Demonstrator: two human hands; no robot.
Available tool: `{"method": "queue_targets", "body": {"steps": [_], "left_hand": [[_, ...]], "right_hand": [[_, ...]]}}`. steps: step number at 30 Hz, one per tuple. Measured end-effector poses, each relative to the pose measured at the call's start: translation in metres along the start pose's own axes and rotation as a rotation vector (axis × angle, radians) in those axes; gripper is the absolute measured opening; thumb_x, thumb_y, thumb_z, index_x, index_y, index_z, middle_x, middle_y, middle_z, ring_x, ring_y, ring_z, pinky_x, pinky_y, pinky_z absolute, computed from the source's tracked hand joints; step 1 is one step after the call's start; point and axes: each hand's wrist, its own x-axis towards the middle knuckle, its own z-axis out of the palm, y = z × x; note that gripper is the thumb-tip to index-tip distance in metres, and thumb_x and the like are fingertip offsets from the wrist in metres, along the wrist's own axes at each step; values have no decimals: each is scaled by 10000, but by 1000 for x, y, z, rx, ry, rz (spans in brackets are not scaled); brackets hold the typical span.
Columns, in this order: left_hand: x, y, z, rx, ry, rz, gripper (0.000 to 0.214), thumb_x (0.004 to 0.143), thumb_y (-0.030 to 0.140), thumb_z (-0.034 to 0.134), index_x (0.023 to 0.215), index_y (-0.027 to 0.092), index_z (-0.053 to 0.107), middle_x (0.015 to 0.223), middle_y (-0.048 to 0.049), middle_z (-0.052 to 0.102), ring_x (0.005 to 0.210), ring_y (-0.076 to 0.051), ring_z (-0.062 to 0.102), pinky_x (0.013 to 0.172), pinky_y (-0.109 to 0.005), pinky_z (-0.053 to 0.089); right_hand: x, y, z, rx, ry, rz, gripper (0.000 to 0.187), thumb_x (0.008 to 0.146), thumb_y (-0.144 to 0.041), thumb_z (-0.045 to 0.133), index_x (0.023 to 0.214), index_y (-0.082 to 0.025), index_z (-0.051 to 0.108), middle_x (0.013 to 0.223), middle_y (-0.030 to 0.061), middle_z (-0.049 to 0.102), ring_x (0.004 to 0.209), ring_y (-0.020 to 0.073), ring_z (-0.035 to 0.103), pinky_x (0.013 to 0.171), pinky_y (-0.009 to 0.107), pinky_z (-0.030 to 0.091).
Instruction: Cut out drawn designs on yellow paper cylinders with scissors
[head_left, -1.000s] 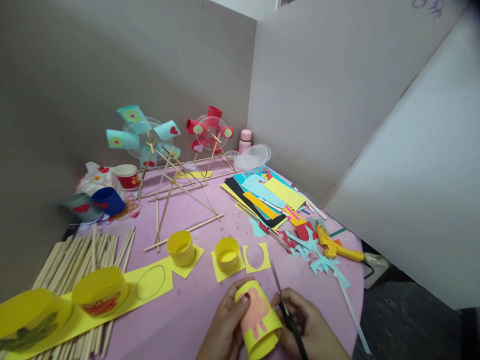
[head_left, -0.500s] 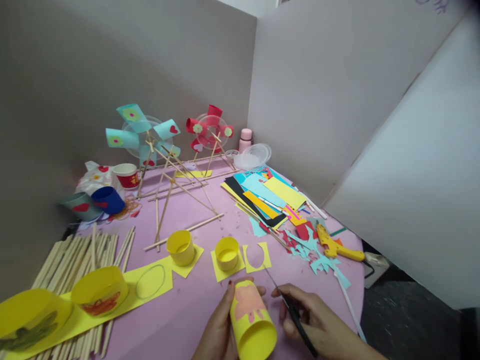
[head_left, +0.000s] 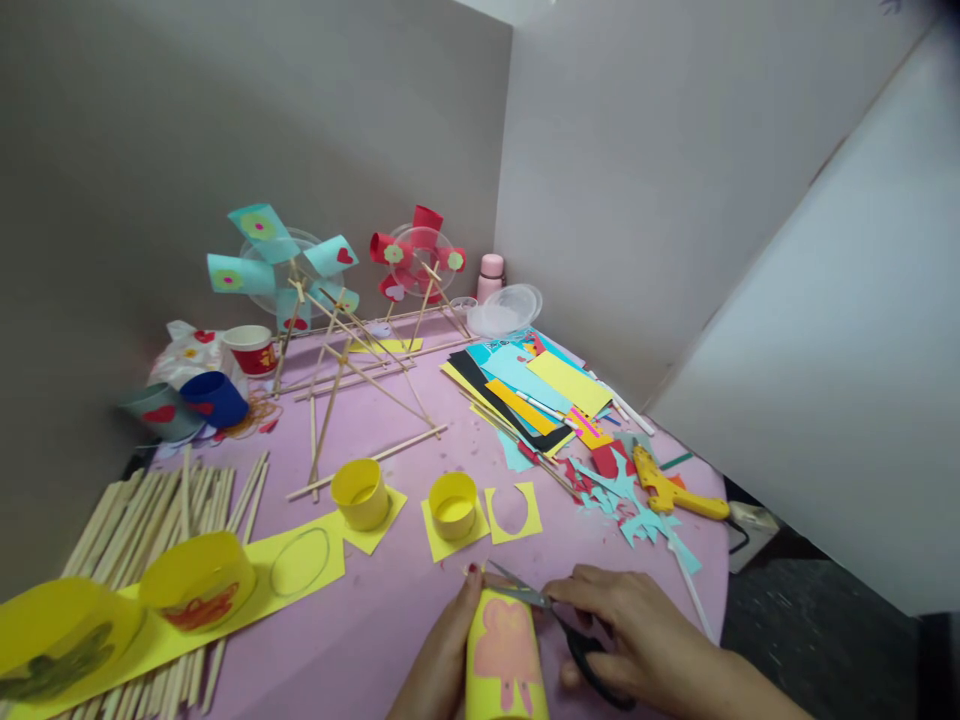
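Note:
A yellow paper tube (head_left: 504,655) with a pink figure on its side rests in my left hand (head_left: 442,655), whose fingers are wrapped round its left side. My right hand (head_left: 626,630) grips black-handled scissors (head_left: 581,640). Their blades are parted and lie across the tube's far rim, close to my left fingertips. Just beyond stands a short yellow paper cup (head_left: 454,507) on a yellow square. Beside it lies a yellow scrap (head_left: 531,512) with a round cut-out. Another short yellow cup (head_left: 361,495) sits on its own square to the left.
Wooden sticks (head_left: 150,540) and larger yellow paper rings (head_left: 199,585) fill the left side. Stick frames carry a light-blue pinwheel (head_left: 292,270) and a red pinwheel (head_left: 420,255) at the back. Coloured paper sheets (head_left: 536,385), scraps (head_left: 615,490) and a yellow glue gun (head_left: 671,490) lie right.
The tube has been turned so its open end no longer faces me. The scissors have moved left, and their blades have opened over the tube's far rim.

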Motion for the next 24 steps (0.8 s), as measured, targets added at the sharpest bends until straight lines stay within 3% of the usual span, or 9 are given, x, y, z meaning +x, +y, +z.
{"method": "queue_targets", "body": {"steps": [3,5,13,19,24], "left_hand": [[4,-3,-3,99,-32,102,386,852,450,493,680,146,658,636,-7,642,600,-117,533,629,-224,392],[5,-4,-4,130,-27,97,409,846,475,486,678,145,659,623,-8,632,589,-121,516,629,-232,385],[5,-6,-4,22,68,-112,496,754,597,535,626,131,644,602,-25,642,550,-125,546,576,-239,393],[1,1,0,156,206,-151,517,743,613,532,640,124,663,547,-34,664,502,-120,571,536,-222,407],[3,-3,-3,94,93,-35,463,772,598,505,671,167,638,530,-5,636,469,-115,536,489,-223,380]], "right_hand": [[0,-1,1,-24,-2,-5,359,664,-286,747,1011,-268,655,831,-18,654,753,181,597,612,225,340],[0,-2,1,-27,3,-13,362,667,-287,747,1015,-269,651,836,-21,657,754,179,597,608,224,334],[0,2,5,-44,16,-35,297,707,-425,727,952,-272,659,791,-26,674,704,172,602,574,227,306],[3,8,12,50,59,-64,239,740,-461,691,796,-233,650,689,-43,630,622,141,547,544,215,290],[1,7,16,303,178,-4,280,725,-421,675,889,-196,647,639,-52,503,570,126,428,525,204,307]]}}
